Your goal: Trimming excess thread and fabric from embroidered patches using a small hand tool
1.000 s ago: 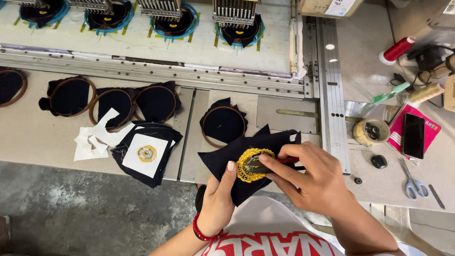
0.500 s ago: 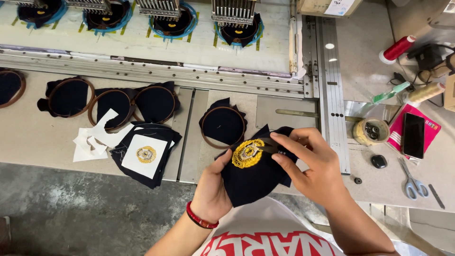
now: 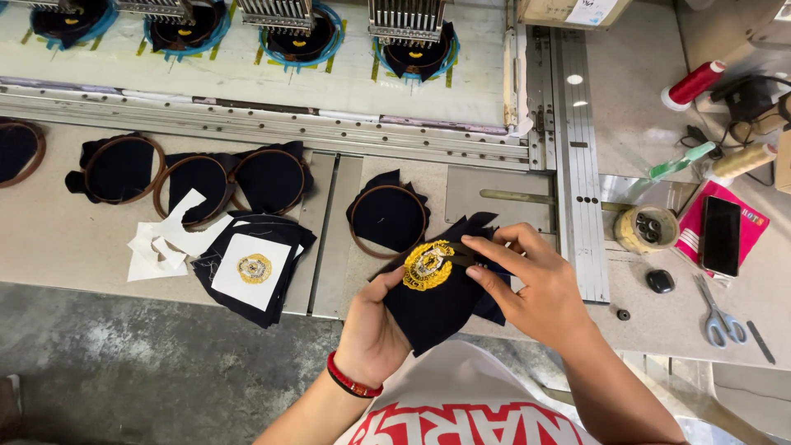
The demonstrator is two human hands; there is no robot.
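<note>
Left hand (image 3: 375, 325) under the dark navy fabric piece (image 3: 437, 301), palm up, thumb pressed at the gold embroidered emblem's (image 3: 428, 264) 7 o'clock edge; right hand (image 3: 527, 284) at 3 o'clock of the emblem, thumb and forefinger pinched at its right rim, on thread or backing, cannot tell which; fabric held off the table (image 3: 82, 239) at centre frame, above a white shirt with red print (image 3: 461, 420). Judged partly done: emblem stitched and out of its frame; one finished emblem on white backing (image 3: 254, 269) lying at 9 o'clock; three hooped blanks (image 3: 198, 177) at 10 o'clock and one hoop (image 3: 388, 217) at 12 o'clock without stitching; more pieces under the machine heads (image 3: 408, 21); scissors (image 3: 718, 317) untouched at 3 o'clock.
</note>
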